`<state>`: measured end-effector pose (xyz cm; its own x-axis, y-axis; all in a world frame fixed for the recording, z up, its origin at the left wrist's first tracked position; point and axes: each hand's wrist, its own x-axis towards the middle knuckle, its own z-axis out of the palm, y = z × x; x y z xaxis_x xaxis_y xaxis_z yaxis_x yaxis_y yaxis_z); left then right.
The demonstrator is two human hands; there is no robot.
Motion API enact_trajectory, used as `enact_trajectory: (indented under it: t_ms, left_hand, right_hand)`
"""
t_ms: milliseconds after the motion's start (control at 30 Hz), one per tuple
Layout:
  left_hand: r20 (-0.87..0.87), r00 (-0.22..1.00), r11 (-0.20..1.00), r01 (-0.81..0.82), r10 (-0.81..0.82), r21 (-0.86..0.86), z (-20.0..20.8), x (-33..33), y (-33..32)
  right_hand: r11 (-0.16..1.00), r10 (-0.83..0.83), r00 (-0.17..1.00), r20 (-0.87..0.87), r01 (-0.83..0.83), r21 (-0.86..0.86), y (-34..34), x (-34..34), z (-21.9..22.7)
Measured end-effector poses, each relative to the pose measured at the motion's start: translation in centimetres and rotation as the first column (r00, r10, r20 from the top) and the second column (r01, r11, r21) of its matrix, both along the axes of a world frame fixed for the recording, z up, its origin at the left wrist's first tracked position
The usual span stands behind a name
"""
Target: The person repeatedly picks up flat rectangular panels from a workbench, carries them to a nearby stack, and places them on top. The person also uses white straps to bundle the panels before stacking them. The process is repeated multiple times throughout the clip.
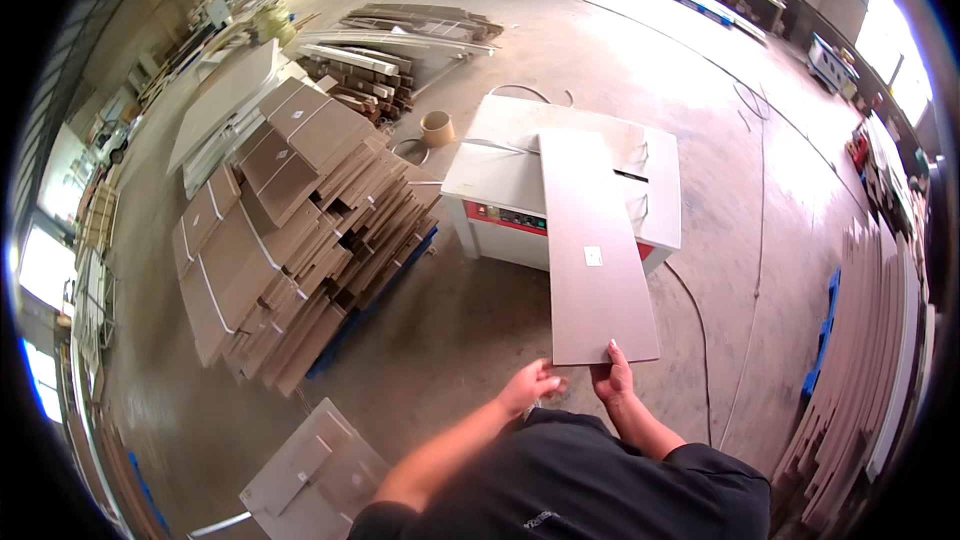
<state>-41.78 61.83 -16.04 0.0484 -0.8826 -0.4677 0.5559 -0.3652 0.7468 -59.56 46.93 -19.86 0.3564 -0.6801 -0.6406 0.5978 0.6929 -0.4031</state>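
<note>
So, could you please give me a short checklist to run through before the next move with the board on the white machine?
1. Board resting on the white machine: ok, its far part lies across the top.
2. Near end supported by the machine: not ok, it overhangs.
3. Right hand holding the near edge: ok.
4. Left hand gripping too: cannot tell, it is blurred near the corner.
5. Black cable clear of the board: ok, it runs to the right.

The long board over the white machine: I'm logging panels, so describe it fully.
The long board is a rectangular, brownish, wood-like panel, paler toward its far end, with a white label. It extends across the white machine; its near end juts out, held by the right hand, thumb on top. The left hand is by its near left corner, contact unclear.
</note>
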Motion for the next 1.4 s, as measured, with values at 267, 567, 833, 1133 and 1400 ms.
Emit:
enact_trajectory:
  t_ms: [267, 567, 833, 1133, 1400]
  left_hand:
    - [0.219, 0.856, 0.735, -0.514, 0.468, 0.442, -9.6, 1.1, 25.8]
    - [0.695, 0.674, 0.469, -0.712, 0.25, 0.522, -14.8, -13.0, 44.3]
    - [0.463, 0.164, -0.12, -0.843, 0.871, 0.525, -19.3, -22.0, 48.5]
    - [0.867, 0.396, -0.482, -0.721, 0.302, 0.498, -29.1, -24.8, 71.5]
    - [0.619, -0.545, -0.821, -0.3, 0.566, 0.486, -30.1, -22.0, 82.5]
  right_hand:
    - [0.979, -0.132, 0.978, -0.163, 0.154, 0.13, -9.6, 11.9, -10.1]
    - [0.683, 0.606, 0.614, -0.505, -0.727, -0.064, -7.8, 11.0, -16.5]
    - [-0.476, 0.55, -0.467, -0.693, -0.857, 0.199, 11.5, 12.2, -12.4]
    - [-0.749, 0.137, -0.654, -0.744, -0.56, 0.354, 26.7, 20.5, -8.7]
    - [-0.893, -0.004, -0.669, -0.744, -0.332, 0.304, 46.2, 28.8, -9.2]
